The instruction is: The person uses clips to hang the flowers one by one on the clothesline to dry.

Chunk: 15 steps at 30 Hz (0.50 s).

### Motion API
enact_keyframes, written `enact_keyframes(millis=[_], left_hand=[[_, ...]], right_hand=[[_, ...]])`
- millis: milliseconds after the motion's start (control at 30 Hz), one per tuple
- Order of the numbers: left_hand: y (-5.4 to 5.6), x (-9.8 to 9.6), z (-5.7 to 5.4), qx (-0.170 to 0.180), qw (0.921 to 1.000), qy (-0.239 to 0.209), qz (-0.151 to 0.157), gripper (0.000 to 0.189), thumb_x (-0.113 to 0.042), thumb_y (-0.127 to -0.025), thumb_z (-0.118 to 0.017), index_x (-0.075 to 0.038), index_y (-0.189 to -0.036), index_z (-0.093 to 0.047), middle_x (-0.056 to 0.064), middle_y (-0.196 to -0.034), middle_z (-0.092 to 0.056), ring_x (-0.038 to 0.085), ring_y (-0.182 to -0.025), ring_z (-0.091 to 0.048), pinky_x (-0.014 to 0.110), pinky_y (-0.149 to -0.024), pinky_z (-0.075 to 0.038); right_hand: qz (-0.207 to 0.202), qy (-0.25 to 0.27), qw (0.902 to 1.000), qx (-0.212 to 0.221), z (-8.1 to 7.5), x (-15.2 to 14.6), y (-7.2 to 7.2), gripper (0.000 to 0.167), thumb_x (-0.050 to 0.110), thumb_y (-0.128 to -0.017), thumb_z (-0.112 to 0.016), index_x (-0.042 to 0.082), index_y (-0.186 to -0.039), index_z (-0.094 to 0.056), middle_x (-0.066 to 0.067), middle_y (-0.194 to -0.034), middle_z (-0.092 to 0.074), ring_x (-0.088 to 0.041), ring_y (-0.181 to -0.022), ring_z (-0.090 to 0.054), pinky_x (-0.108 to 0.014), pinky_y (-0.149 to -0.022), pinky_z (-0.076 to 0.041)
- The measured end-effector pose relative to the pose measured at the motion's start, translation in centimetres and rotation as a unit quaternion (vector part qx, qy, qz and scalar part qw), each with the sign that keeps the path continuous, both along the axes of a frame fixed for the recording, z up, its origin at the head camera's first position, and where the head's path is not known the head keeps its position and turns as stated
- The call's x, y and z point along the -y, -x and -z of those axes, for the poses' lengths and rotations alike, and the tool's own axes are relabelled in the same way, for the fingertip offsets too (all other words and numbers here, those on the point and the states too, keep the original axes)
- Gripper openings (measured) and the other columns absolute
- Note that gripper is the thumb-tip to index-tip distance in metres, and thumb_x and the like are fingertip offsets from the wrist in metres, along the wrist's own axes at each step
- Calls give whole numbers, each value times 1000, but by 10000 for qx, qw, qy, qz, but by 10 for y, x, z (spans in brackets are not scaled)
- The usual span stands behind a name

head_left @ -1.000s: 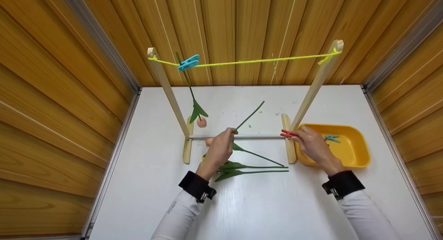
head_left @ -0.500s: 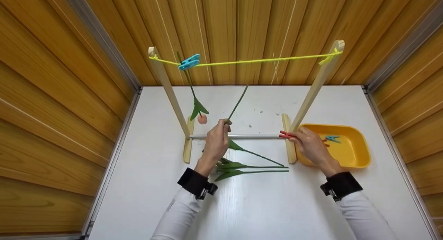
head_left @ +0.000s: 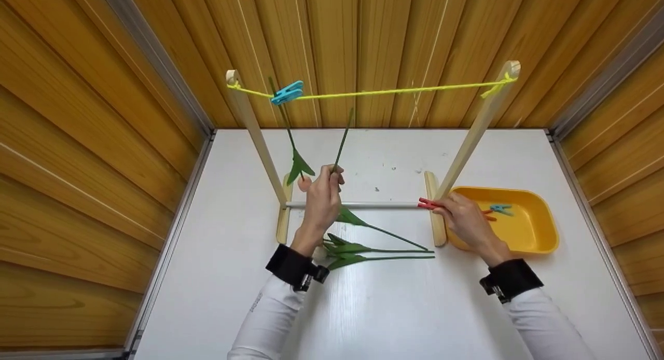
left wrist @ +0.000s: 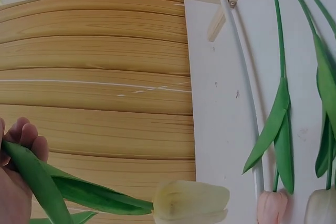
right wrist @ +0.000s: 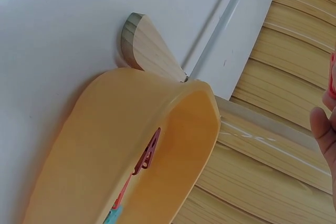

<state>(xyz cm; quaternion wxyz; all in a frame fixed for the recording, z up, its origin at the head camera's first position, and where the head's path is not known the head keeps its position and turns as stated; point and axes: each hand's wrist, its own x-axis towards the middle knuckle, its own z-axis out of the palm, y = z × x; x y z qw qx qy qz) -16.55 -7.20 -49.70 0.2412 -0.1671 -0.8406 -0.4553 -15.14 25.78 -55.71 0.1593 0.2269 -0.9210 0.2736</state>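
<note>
My left hand (head_left: 324,199) grips an artificial tulip by its stem, and the stem (head_left: 342,142) points up below the yellow line. Its cream flower (left wrist: 191,202) hangs below the hand in the left wrist view; in the head view the hand hides it. My right hand (head_left: 467,217) pinches a red clothespin (head_left: 428,203) in front of the right post's foot. Left on the line (head_left: 384,93), a blue clothespin (head_left: 287,92) holds another tulip (head_left: 298,165) upside down, its pink flower partly behind my left hand. Several tulips (head_left: 358,248) lie on the table, including a pink one (left wrist: 272,207).
Two wooden posts (head_left: 480,129) carry the line, joined low down by a white rod (head_left: 384,205). At the right stands a yellow basin (head_left: 550,235) with blue and red clothespins (head_left: 500,209) inside. Wood-patterned panels (head_left: 384,38) enclose the white table (head_left: 389,308).
My left hand has moved up and slightly left, and its tulip stem has swung from slanting right to nearly upright. The right hand with the red clothespin has barely moved.
</note>
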Motion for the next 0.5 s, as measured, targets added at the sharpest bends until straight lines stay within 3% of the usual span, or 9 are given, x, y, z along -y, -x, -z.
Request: enact_keyframes(millis=[100, 200, 333, 500], left_hand=[[1, -1, -5, -34, 9998, -167, -113, 21, -9, -107, -39, -2, -105, -58, 8, -82, -65, 18, -70, -60, 37, -83, -37], [2, 0, -9, -15, 9994, -189, -305, 20, -11, -107, -40, -5, -105, -59, 5, -81, -67, 17, -70, -62, 41, -84, -29], [4, 5, -15, -33, 9990, -177, -405, 21, -11, -107, -38, -4, -106, -58, 5, -83, -69, 17, -70, -63, 38, -81, -37], [8, 8, -20, -91, 9986, -321, -411, 23, -12, -107, -38, -2, -106, -58, 9, -82, -68, 18, -67, -62, 26, -64, -46]], right_hand=[[5, -41, 10000, 53, 0, 1, -1, 21, 6, -85, -75, 2, -105, -73, -9, -90, -65, -20, -80, -57, -36, -72, -58], [9, -85, 9999, 146, -1, 2, -2, 22, 7, -85, -75, 3, -106, -73, -8, -90, -65, -18, -81, -56, -34, -73, -57], [-7, -111, 9997, 207, -2, 3, -3, 22, 7, -86, -75, 4, -108, -73, -6, -89, -63, -16, -81, -54, -31, -71, -54], [-20, -132, 9997, 224, -2, 3, -4, 23, 10, -87, -74, 5, -109, -73, -6, -89, -63, -16, -82, -54, -29, -72, -52]])
